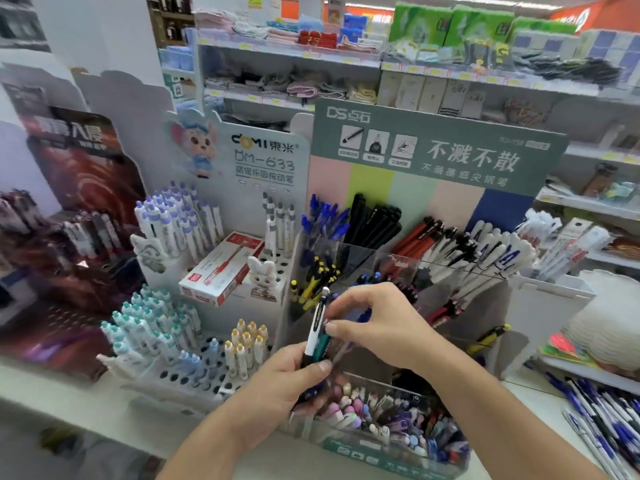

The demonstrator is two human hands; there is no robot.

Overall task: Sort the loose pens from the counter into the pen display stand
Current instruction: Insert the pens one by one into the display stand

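Observation:
My left hand [294, 375] grips a small bunch of pens [317, 329], among them a white-and-black click pen that stands up tallest. My right hand [374, 323] reaches in from the right and pinches one of the pens in that bunch, its fingers curled round the shaft. Both hands hover in front of the clear tiered pen display stand [391, 265], whose compartments hold blue, black, red and white pens. Loose blue-and-white pens [602, 417] lie on the white counter at the lower right.
A white peg-hole pen stand [180, 372] with pastel click pens stands to the left, a red pen box [221, 268] on it. A clear tray of small erasers [388, 420] sits just below my hands. Shelves of goods fill the background.

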